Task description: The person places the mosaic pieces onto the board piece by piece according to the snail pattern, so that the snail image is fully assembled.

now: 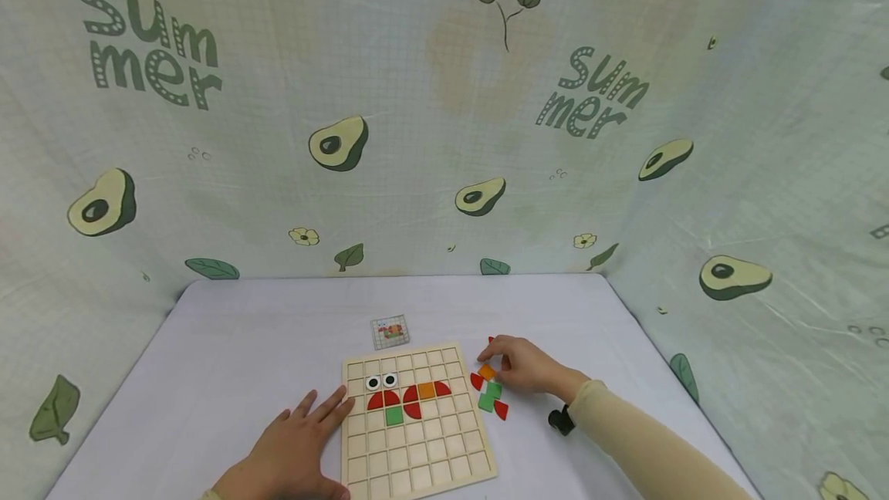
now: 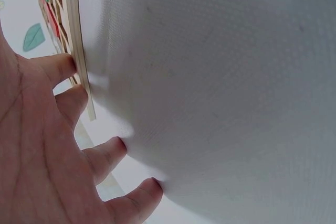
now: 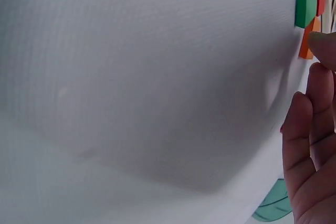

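A wooden grid board [image 1: 434, 450] lies on the table. In its cells are two eye tiles [image 1: 390, 380], several red quarter-circle pieces [image 1: 413, 410], an orange square [image 1: 426, 390] and a green square [image 1: 393, 415]. My left hand [image 1: 295, 438] is spread along the board's left side, fingertips at its edge in the left wrist view. Right of the board, my right hand [image 1: 528, 363] reaches over loose pieces with bent fingers. Its thumb overlaps a loose orange square [image 3: 310, 40] in the right wrist view. Beyond the fingertips a loose red piece [image 1: 491, 339] shows partly.
Beside the board lie loose green squares [image 1: 485, 403] and red quarter circles [image 1: 501, 410]. A small pattern card [image 1: 390, 332] sits behind the board. Under the right wrist a small black object [image 1: 561, 420] shows. Printed cloth [image 1: 410, 99] hangs behind and beside the table.
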`<state>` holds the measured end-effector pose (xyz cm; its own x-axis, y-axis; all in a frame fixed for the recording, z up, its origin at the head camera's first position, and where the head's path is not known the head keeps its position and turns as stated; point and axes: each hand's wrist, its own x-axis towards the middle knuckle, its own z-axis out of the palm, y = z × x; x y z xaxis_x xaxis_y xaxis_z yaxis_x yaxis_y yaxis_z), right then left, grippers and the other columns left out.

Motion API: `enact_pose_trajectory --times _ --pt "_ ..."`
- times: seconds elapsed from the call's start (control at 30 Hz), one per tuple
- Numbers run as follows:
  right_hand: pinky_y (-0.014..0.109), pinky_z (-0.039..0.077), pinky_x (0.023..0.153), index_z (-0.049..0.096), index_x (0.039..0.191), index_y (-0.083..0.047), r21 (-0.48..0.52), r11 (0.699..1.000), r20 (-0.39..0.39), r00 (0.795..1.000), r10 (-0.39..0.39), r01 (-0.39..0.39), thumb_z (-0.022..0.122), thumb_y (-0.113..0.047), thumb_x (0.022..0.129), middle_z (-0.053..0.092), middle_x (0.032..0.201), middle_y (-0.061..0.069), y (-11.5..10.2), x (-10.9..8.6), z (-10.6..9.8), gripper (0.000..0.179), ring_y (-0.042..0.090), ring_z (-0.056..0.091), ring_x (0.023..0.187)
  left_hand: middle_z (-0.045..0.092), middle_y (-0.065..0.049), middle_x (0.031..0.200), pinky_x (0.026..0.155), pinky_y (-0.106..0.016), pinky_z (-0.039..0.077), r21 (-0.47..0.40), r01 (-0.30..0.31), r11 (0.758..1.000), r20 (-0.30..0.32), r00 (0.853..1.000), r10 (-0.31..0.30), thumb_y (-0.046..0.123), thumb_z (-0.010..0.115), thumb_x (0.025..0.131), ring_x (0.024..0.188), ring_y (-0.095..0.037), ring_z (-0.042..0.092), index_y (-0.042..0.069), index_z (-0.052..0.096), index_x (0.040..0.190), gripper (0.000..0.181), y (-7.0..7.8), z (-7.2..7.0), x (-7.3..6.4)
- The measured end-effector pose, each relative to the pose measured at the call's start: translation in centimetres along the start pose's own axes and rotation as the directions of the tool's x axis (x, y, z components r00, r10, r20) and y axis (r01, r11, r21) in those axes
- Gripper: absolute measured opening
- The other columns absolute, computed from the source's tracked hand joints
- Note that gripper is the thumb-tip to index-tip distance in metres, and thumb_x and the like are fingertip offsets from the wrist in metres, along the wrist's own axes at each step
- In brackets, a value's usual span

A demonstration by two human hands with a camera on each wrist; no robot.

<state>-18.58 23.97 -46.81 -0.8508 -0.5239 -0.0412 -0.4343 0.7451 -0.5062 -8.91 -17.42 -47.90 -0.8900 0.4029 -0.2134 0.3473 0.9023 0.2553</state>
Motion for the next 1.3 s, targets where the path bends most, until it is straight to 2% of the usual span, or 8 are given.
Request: enact_pose_trajectory --times 0.17,0.37,0.57,1.1,1.3 --pt "0.025 0.05 0.068 0.073 0.115 -0.019 0.005 1.0 0.021 0.999 -0.024 0.024 0.072 -0.001 0.088 0.065 0.11 -0.009 0.3 0.03 0.37 0.033 0.007 0.053 0.072 0.036 0.0 0.159 0.097 -0.075 0.034 0.001 0.001 1.0 0.003 1.0 -0.001 0.086 0.071 0.048 0.139 -0.047 0.032 0.018 0.045 0.151 0.126 0.06 0.03 0.01" --pt "0.024 0.049 0.071 0.074 0.113 -0.021 -0.065 0.997 -0.003 0.999 -0.047 0.046 0.071 -0.006 0.09 0.064 0.109 -0.011 0.52 -0.03 0.55 0.027 0.006 0.053 0.08 0.035 0.001 0.159 0.098 -0.075 0.033 0.002 0.013 1.0 0.003 1.0 -0.013 0.087 0.071 0.046 0.14 -0.046 0.032 0.019 0.045 0.151 0.127 0.05 0.11 0.01" --pt "0.024 0.048 0.068 0.074 0.112 -0.02 -0.114 0.993 -0.016 1.0 -0.015 0.013 0.07 -0.011 0.09 0.062 0.105 -0.009 0.5 -0.45 0.29 0.024 0.007 0.052 0.077 0.035 0.001 0.159 0.098 -0.075 0.032 -0.004 0.013 1.0 0.003 1.0 -0.013 0.087 0.071 0.046 0.14 -0.046 0.032 0.019 0.045 0.151 0.127 0.05 0.12 0.02" --pt "0.024 0.047 0.066 0.074 0.114 -0.023 -0.114 0.993 -0.013 0.999 0.04 -0.041 0.072 -0.015 0.09 0.058 0.1 -0.01 0.47 -0.63 0.35 0.025 0.007 0.052 0.075 0.035 0.0 0.159 0.096 -0.075 0.035 0.016 0.007 1.0 0.0 1.0 -0.007 0.086 0.072 0.046 0.139 -0.047 0.033 0.019 0.045 0.151 0.127 0.05 0.06 0.17" --pt "0.024 0.047 0.066 0.074 0.114 -0.023 -0.111 0.993 -0.024 0.999 0.039 -0.041 0.072 -0.014 0.089 0.059 0.1 -0.01 0.48 -0.71 0.57 0.026 0.008 0.052 0.076 0.036 0.0 0.159 0.097 -0.074 0.034 0.014 -0.004 1.0 -0.007 1.0 0.005 0.087 0.071 0.047 0.139 -0.047 0.033 0.019 0.045 0.151 0.127 -0.09 0.1 0.07"
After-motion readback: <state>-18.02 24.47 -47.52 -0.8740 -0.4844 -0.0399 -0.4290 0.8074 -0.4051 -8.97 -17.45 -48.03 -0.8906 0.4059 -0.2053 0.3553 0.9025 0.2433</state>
